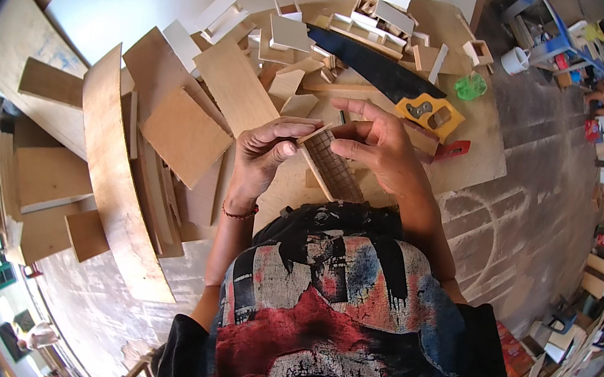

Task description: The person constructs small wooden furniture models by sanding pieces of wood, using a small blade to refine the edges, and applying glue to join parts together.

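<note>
Evidently, the left hand [263,146] has its grip pinched on the far end of a gridded wooden piece [331,168], twelve o'clock from the torso [338,321], over the tabletop [478,154]. The right hand [383,144] curls at its one o'clock, grip contents unclear. Fingertip work seems underway; next calls for steady left support.

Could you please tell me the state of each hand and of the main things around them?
Left hand: gripping the gridded piece near its upper end
Right hand: fingers partly bent at the piece; firm contact unclear
Gridded piece: held, slanted
Handsaw: lying unheld among offcuts
Wooden boards: piled, overlapping
Bracelet: worn on the left wrist
</note>
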Demonstrator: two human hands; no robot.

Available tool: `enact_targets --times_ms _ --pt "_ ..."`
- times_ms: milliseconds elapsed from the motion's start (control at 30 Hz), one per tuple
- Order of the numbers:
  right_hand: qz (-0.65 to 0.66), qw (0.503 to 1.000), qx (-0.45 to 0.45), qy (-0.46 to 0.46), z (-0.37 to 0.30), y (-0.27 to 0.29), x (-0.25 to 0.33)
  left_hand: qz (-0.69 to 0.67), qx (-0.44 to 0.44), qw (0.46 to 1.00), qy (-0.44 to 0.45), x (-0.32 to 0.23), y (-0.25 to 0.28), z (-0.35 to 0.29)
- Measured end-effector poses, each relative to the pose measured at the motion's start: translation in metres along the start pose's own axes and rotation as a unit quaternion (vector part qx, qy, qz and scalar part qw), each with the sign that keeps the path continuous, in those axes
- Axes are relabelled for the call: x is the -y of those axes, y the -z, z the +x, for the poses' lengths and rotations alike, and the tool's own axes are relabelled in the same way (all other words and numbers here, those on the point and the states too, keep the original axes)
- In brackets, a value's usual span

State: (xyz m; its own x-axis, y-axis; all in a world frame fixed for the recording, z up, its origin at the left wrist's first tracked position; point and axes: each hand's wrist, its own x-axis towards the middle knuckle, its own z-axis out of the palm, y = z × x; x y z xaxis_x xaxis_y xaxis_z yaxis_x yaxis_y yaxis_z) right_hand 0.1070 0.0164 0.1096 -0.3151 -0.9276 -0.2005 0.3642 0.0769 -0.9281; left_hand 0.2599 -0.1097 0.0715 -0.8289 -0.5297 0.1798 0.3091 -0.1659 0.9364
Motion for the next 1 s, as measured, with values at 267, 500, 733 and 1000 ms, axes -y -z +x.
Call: enact_targets --times_ms 267,500,733,1000 --pt "0.001 1.0 -0.006 -0.017 0.001 -0.001 -0.006 -0.02 -0.006 1.0 0.016 0.007 0.003 -0.001" --pt "0.002 1.0 -0.017 -0.018 0.005 0.001 -0.015 -0.073 -0.011 0.997 0.03 0.018 0.005 -0.002" --pt "0.027 0.996 -0.065 -0.059 0.017 0.008 -0.034 -0.156 -0.041 0.983 0.088 0.036 0.005 -0.003" --pt "0.135 0.969 -0.199 -0.056 0.029 0.017 -0.063 -0.064 -0.065 0.984 0.15 0.034 -0.008 -0.012"
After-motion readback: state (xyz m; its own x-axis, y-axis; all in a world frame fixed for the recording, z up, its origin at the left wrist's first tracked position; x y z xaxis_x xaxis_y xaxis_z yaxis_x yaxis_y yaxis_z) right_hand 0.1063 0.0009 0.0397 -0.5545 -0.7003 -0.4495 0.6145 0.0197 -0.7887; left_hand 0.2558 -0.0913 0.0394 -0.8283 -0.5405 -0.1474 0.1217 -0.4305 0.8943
